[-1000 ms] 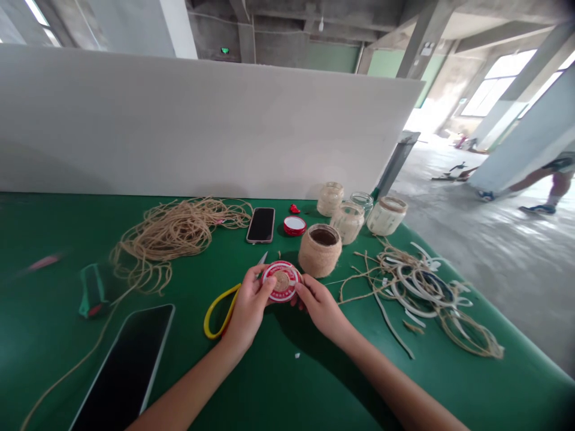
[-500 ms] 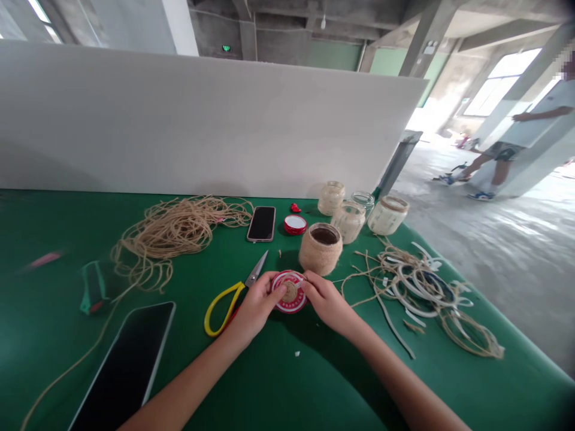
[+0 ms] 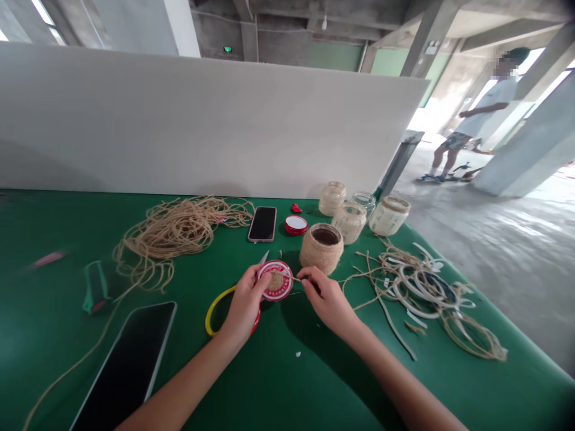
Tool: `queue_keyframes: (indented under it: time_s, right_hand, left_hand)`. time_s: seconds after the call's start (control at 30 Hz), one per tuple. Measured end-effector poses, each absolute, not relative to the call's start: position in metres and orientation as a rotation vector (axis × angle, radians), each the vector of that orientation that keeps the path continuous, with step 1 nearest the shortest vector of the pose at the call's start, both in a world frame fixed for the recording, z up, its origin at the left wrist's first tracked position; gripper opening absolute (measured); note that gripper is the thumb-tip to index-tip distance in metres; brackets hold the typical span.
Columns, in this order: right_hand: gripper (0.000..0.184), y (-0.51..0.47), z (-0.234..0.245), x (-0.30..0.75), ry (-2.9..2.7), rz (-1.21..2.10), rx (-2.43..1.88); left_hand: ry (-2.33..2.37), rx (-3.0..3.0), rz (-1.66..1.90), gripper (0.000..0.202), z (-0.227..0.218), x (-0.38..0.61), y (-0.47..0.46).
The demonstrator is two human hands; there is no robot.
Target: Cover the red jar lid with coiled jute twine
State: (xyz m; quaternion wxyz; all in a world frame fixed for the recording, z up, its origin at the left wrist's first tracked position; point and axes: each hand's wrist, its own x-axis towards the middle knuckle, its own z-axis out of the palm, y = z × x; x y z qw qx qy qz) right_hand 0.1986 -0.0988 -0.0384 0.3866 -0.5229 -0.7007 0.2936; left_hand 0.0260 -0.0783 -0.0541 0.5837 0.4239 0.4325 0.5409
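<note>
My left hand grips a round red-and-white jar lid by its left side, thumb on its face. A small flat coil of twine sits at the lid's centre. From the coil a short strand of twine runs right to my right hand, whose thumb and fingertips pinch it. Scissors with yellow and red handles lie beneath my left hand, partly covered. Just behind my right hand stands a jar wrapped in twine, upright with its mouth uncovered.
Several glass jars stand at the back right, near a white-topped red lid. Tangled twine and white strips lie right. On the left are a twine heap, a phone and a dark tablet-like slab. A person stands beyond.
The lid has moved left and slightly up with my left hand. My right hand has come off the lid's edge, drawing the strand out between them. The person beyond has shifted left.
</note>
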Motion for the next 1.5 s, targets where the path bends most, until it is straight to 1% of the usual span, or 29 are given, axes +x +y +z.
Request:
queue_keyframes:
  time_s: [0.2, 0.4, 0.53, 0.6, 0.73, 0.8, 0.87, 1.03, 1.3, 1.5]
  right_hand:
    - [0.016, -0.099, -0.04, 0.198, -1.749, 0.756, -1.346]
    - [0.019, -0.1, -0.038, 0.198, -1.807, 0.756, -1.342]
    - [0.02, -0.1, -0.041, 0.195, -1.829, 0.829, -1.309]
    - [0.023, -0.1, -0.044, 0.194, -1.812, 0.902, -1.249]
    - [0.04, -0.101, -0.046, 0.192, -1.714, 1.083, -1.063]
    - [0.045, -0.101, -0.045, 0.192, -1.664, 1.172, -1.009]
    - [0.043, -0.103, -0.044, 0.191, -1.647, 1.218, -1.009]
    - [0.024, -0.105, -0.041, 0.189, -1.723, 1.153, -1.091]
    - [0.028, -0.103, -0.044, 0.19, -1.846, 0.983, -1.247]
    - [0.025, -0.106, -0.043, 0.189, -1.952, 0.93, -1.239]
  left_hand:
    - [1.093, 1.022, 1.256, 0.02, -0.055, 0.026, -0.079]
    - [1.117, 1.083, 1.259, 0.018, -0.055, 0.024, -0.079]
    - [1.139, 1.122, 1.187, 0.017, -0.049, 0.023, -0.081]
    - [1.153, 1.121, 1.158, 0.017, -0.049, 0.024, -0.082]
    - [1.159, 1.178, 1.126, 0.02, -0.053, 0.025, -0.081]
    - [1.166, 1.197, 1.124, 0.022, -0.056, 0.025, -0.081]
    - [1.174, 1.206, 1.121, 0.024, -0.058, 0.025, -0.08]
    - [1.184, 1.206, 1.122, 0.026, -0.06, 0.025, -0.081]
    - [1.108, 0.951, 1.239, 0.023, -0.061, 0.027, -0.081]
    - [1.118, 0.95, 1.26, 0.023, -0.062, 0.027, -0.082]
